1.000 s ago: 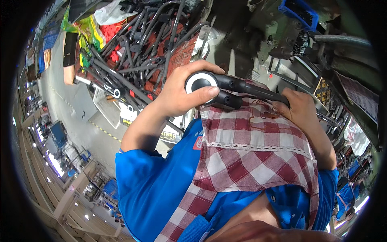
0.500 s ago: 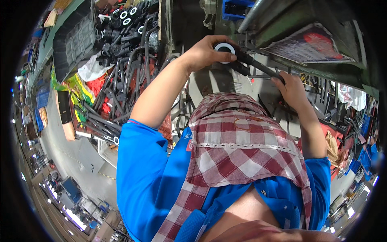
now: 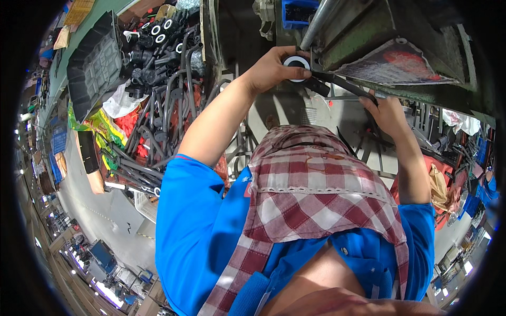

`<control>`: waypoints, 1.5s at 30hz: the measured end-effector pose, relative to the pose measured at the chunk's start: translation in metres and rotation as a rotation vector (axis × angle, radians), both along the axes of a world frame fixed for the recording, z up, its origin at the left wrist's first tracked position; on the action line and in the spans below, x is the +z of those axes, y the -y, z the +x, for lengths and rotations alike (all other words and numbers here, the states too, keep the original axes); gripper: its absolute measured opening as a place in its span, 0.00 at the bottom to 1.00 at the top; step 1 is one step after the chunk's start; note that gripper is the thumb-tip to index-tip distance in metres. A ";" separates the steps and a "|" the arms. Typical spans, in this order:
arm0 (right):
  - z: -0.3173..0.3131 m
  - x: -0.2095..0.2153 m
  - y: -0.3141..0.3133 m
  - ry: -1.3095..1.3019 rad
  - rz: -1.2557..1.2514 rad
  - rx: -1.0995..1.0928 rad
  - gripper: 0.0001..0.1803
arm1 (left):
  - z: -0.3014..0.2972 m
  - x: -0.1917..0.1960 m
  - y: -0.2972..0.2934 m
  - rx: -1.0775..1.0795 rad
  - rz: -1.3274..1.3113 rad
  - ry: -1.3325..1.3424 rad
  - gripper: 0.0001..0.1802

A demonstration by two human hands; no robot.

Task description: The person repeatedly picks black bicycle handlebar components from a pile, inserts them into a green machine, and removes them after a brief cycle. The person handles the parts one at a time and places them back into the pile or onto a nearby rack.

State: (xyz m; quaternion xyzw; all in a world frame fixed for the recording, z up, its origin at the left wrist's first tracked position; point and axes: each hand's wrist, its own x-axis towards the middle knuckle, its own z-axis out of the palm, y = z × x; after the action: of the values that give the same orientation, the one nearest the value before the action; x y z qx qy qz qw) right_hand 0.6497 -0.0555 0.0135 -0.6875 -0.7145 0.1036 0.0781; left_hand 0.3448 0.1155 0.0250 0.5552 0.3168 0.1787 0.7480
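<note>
My left hand (image 3: 275, 69) is closed around a black fitting with a white ring (image 3: 297, 68), the thumb lying across the ring. From this fitting a black tube (image 3: 345, 85) runs to the right. My right hand (image 3: 387, 113) grips the tube's far end between thumb and fingers. Both hands are held out in front of my checked apron, right beside the edge of a green metal machine (image 3: 363, 50). Part of the tube passes close to that edge, and I cannot tell whether they touch. The fingers behind the fitting are hidden.
At the left lie piled black fittings with white rings (image 3: 161, 38) and many bent black tubes (image 3: 176, 92). A black plastic tray (image 3: 97, 60) tilts beside them. A blue bin (image 3: 299, 15) stands ahead, next to a slanting metal pipe (image 3: 319, 23). Red crates (image 3: 440, 174) are on the right.
The view has shifted slightly. Both hands still hold the fitting and its tube, which now sit a little closer to the machine's edge.
</note>
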 end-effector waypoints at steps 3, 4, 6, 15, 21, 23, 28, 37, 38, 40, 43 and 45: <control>-0.006 0.021 -0.006 0.052 0.035 0.014 0.31 | -0.005 -0.001 0.005 0.032 0.048 0.019 0.28; -0.011 0.026 -0.006 0.130 0.103 0.029 0.31 | -0.007 -0.002 0.008 0.041 0.078 0.024 0.24; -0.011 0.023 -0.009 0.168 0.135 0.038 0.31 | -0.010 -0.014 0.006 0.055 0.074 0.087 0.22; -0.031 0.046 -0.032 -0.425 -0.120 -0.098 0.21 | -0.021 -0.033 -0.003 0.114 -0.102 0.229 0.20; 0.013 0.028 -0.023 -0.355 -0.175 -0.069 0.19 | 0.006 -0.025 0.001 0.074 -0.130 0.237 0.18; 0.009 0.027 -0.021 -0.318 -0.106 0.009 0.20 | 0.006 -0.018 -0.001 0.043 -0.111 0.178 0.18; -0.007 0.029 -0.012 -0.347 -0.090 -0.030 0.21 | -0.001 -0.015 0.006 0.061 -0.096 0.159 0.21; -0.005 0.018 -0.012 -0.093 -0.161 -0.103 0.24 | -0.003 -0.012 0.003 0.040 -0.004 0.099 0.21; -0.005 0.017 -0.014 -0.121 -0.139 -0.078 0.25 | -0.004 -0.014 0.001 0.017 0.013 0.116 0.20; -0.007 0.016 -0.019 -0.181 -0.098 -0.022 0.27 | -0.003 -0.012 0.000 0.022 0.036 0.104 0.20; 0.001 0.002 -0.026 -0.187 -0.300 -0.013 0.31 | -0.009 -0.015 -0.003 0.048 -0.044 0.123 0.19; -0.018 0.020 -0.037 -0.280 -0.324 -0.063 0.31 | -0.019 -0.024 -0.006 0.076 -0.144 0.182 0.19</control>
State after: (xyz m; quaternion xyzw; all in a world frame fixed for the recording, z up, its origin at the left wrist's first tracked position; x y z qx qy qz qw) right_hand 0.6314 -0.0187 0.0335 -0.6918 -0.6490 0.3090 0.0683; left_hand 0.3261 0.1212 0.0014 0.4690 0.2805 0.2336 0.8043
